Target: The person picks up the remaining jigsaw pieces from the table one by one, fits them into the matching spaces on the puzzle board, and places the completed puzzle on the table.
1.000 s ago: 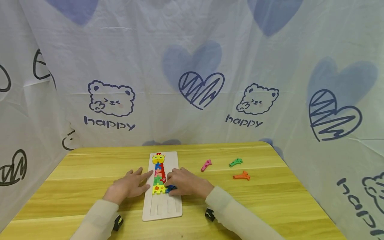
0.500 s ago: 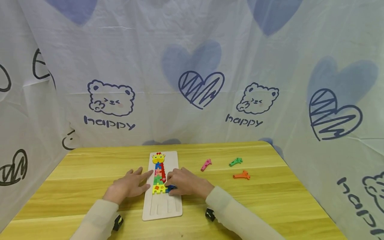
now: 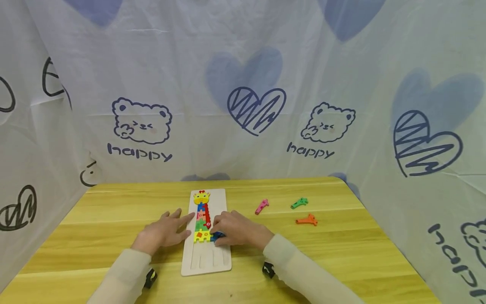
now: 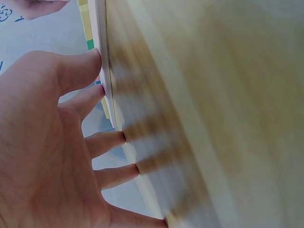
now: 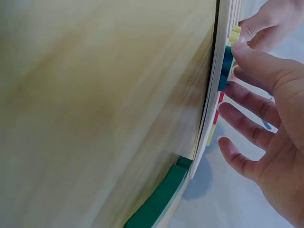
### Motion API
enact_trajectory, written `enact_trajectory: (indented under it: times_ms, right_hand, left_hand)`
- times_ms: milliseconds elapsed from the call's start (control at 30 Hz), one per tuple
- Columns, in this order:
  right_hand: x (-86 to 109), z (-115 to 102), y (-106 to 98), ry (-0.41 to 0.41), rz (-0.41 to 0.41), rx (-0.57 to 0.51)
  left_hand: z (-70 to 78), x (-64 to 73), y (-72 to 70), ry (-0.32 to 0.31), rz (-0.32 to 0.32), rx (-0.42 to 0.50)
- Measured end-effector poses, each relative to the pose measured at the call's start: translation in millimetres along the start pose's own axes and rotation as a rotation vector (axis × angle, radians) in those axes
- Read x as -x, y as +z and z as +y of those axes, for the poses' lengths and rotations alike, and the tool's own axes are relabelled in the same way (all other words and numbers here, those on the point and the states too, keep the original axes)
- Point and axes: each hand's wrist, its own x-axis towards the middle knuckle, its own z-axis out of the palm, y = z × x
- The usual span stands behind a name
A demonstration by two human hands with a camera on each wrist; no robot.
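A pale wooden puzzle board (image 3: 206, 264) lies on the table, carrying a giraffe of coloured pieces: a yellow head (image 3: 201, 198), a neck of blue, pink and green pieces with a red mane (image 3: 206, 217), and a yellow body piece (image 3: 202, 236). My right hand (image 3: 237, 228) is over the board's right side and pinches a blue puzzle piece (image 5: 225, 71) beside the yellow one, partly hidden by the fingers. At the left edge, my left hand (image 3: 163, 230) has its fingers spread. Its thumb (image 4: 83, 71) and forefinger touch the board; the other fingertips rest on the table.
Right of the board lie a pink piece (image 3: 262, 206), a green piece (image 3: 299, 203) and an orange piece (image 3: 307, 220). Narrow leg-shaped recesses show at the board's near end. A printed curtain (image 3: 197, 139) hangs behind the wooden table (image 3: 341, 253).
The head view has tipped slightly, so everything sits a little higher in it. Both hands keep their places at the board, the right one still on the blue puzzle piece.
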Motion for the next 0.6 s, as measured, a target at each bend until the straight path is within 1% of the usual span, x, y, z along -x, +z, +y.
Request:
enact_trajectory:
  times_ms: [100, 267, 467, 600]
  right_hand:
    - [2.1, 0.6, -1.9, 0.009, 0.003, -0.014]
    - [6.4, 3.8, -7.0, 0.063, 0.034, -0.066]
    - [11.5, 12.5, -11.4, 0.091, 0.075, -0.058]
    - [16.6, 21.7, -13.8, 0.121, 0.105, -0.078]
  left_hand:
    - [0.3, 0.3, -0.6, -0.001, 0.001, 0.003]
    - [1.3, 1.0, -1.4, -0.002, 0.003, 0.005]
    - [2.2, 1.2, -1.2, -0.005, 0.002, 0.005]
    - [1.6, 1.0, -0.7, -0.004, 0.006, 0.007]
